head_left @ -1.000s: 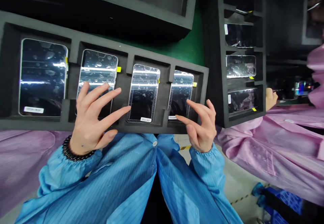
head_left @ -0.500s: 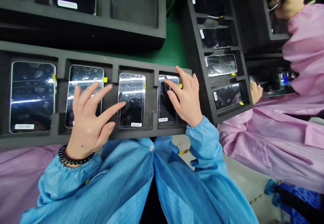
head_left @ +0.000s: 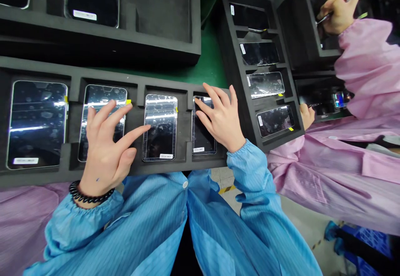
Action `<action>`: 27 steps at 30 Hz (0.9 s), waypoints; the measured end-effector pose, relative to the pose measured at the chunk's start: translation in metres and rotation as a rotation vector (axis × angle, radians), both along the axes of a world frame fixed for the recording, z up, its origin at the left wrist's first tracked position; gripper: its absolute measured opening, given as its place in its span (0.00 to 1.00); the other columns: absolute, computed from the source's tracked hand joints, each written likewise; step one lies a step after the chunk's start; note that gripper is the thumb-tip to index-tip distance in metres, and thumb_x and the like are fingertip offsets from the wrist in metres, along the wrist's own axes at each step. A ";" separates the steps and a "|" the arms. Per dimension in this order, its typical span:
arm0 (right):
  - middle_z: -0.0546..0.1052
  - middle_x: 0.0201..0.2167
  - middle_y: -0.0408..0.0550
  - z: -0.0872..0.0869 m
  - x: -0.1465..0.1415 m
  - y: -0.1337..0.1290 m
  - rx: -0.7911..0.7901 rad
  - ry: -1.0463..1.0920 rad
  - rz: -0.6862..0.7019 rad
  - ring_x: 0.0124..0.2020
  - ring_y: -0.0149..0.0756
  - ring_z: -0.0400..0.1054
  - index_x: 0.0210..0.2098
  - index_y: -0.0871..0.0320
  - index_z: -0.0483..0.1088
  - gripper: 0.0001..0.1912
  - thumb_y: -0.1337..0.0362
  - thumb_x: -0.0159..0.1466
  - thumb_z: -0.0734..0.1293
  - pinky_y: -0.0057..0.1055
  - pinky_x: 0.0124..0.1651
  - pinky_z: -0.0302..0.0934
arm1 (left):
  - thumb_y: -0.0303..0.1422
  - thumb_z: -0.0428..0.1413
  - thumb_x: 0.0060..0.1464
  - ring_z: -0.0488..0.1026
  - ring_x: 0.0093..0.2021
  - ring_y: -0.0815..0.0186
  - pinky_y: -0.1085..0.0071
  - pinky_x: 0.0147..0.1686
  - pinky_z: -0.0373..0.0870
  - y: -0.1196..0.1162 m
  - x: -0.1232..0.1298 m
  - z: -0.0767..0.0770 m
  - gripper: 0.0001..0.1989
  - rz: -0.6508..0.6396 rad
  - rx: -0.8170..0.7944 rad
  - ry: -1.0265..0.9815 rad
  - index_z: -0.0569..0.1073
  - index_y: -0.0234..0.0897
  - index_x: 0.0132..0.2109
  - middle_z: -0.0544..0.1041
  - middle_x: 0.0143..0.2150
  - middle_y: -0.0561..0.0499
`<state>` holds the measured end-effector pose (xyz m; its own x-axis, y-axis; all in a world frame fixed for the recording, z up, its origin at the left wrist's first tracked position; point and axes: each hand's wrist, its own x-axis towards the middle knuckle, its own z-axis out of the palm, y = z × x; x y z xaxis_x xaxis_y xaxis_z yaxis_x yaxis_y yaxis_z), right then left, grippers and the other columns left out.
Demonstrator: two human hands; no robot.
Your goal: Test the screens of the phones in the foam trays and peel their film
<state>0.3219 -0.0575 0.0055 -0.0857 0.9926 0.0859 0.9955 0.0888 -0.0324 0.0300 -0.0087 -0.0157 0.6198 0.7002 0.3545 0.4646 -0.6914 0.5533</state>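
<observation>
Four slots of a black foam tray are too many to list singly; several smartphones lie in it, screens up, with white labels and yellow tabs. My left hand (head_left: 106, 151) is spread over the second smartphone (head_left: 103, 93) from the left, its index fingertip at the left edge of the third smartphone (head_left: 161, 136). My right hand (head_left: 221, 120) has its fingers apart over the rightmost smartphone (head_left: 203, 136), one fingertip by its top edge. The leftmost smartphone (head_left: 37, 122) lies untouched. The foam tray (head_left: 134, 171) spans the space before my lap.
Behind stands another black foam tray (head_left: 175, 45) holding smartphones, on a green surface (head_left: 215, 55). To the right, a third tray (head_left: 275, 140) holds several smartphones. A co-worker in a pink sleeve (head_left: 365, 51) holds a thin metal tool there.
The view has shifted slightly, so the trays sit a little lower and further left. My hands keep nearly the same spread pose over the smartphones. The co-worker's upper hand has moved slightly.
</observation>
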 end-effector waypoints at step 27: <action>0.64 0.69 0.49 0.000 0.019 -0.053 0.066 -0.023 -0.182 0.66 0.47 0.60 0.51 0.51 0.77 0.19 0.56 0.74 0.56 0.57 0.72 0.46 | 0.46 0.41 0.68 0.52 0.74 0.52 0.41 0.73 0.39 0.001 0.002 -0.007 0.22 0.021 0.007 -0.105 0.69 0.59 0.63 0.60 0.72 0.59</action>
